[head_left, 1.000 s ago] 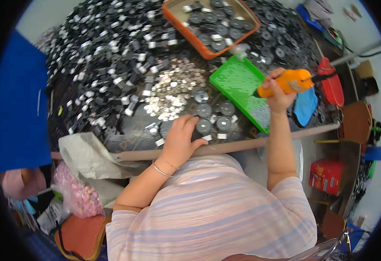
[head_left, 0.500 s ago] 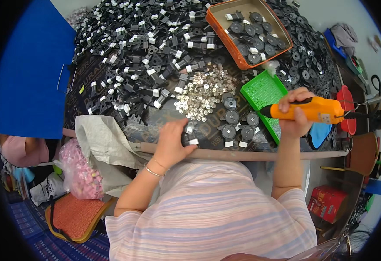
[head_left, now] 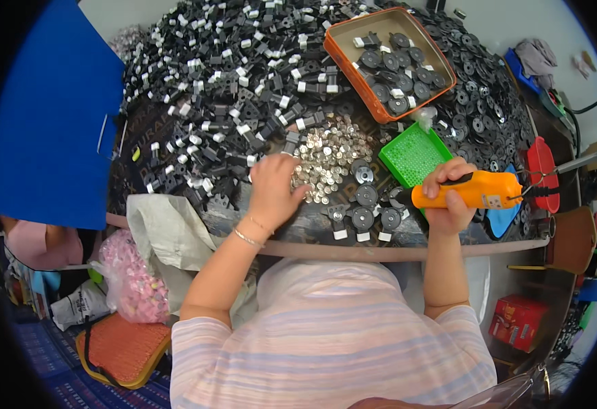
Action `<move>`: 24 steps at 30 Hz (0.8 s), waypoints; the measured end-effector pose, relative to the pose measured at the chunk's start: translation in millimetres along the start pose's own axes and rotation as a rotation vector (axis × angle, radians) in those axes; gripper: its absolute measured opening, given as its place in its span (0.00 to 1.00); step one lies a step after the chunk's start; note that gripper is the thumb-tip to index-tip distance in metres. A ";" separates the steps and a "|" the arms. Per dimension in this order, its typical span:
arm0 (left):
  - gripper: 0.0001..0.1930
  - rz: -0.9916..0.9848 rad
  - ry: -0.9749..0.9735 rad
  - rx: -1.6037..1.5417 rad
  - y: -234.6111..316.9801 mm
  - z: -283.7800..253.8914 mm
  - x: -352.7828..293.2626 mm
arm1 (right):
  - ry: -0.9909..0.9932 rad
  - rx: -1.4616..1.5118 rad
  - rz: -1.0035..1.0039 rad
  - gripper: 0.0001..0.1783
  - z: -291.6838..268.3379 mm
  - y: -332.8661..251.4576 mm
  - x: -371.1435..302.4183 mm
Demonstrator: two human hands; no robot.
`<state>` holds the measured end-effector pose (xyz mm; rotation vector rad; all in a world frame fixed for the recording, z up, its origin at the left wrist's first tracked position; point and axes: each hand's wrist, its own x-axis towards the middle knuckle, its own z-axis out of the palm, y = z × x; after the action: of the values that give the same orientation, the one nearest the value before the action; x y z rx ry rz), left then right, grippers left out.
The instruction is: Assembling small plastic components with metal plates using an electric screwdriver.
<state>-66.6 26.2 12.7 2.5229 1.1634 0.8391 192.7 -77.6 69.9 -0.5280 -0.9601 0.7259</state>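
An orange electric screwdriver [head_left: 472, 191] is wrapped in my right hand [head_left: 452, 198], its black nose pointing left over the lower part of a green perforated tray [head_left: 414, 155]. My left hand [head_left: 276, 191], thumb apart from the fingers, reaches to the near edge of the black plastic parts with white ends [head_left: 244, 129]. Right beside it lies a heap of small shiny metal caps [head_left: 329, 153]. Between the hands, several black pieces with round discs [head_left: 362, 219] sit in a group, white ends toward me. My left fingertips are partly hidden among the parts.
An orange-rimmed box [head_left: 353, 68] holding disc pieces stands at the back, beside a large pile of black discs [head_left: 475, 102]. A red basket [head_left: 542, 174] is at right. A pale padded edge [head_left: 380, 253] runs along the table front. A blue panel [head_left: 53, 116] rises at left.
My left hand has let go of a black piece, which now lies with the disc group, and moved up to the parts pile. The screwdriver has shifted slightly left and down.
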 end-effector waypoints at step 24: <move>0.11 0.481 -0.309 0.534 -11.0 107.2 166.3 | 0.110 -0.184 -0.110 0.11 -38.2 -26.7 -18.0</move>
<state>76.1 161.5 -12.0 3.2926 0.7585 0.2049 227.7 -111.9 60.2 -0.6639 -0.9496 0.5078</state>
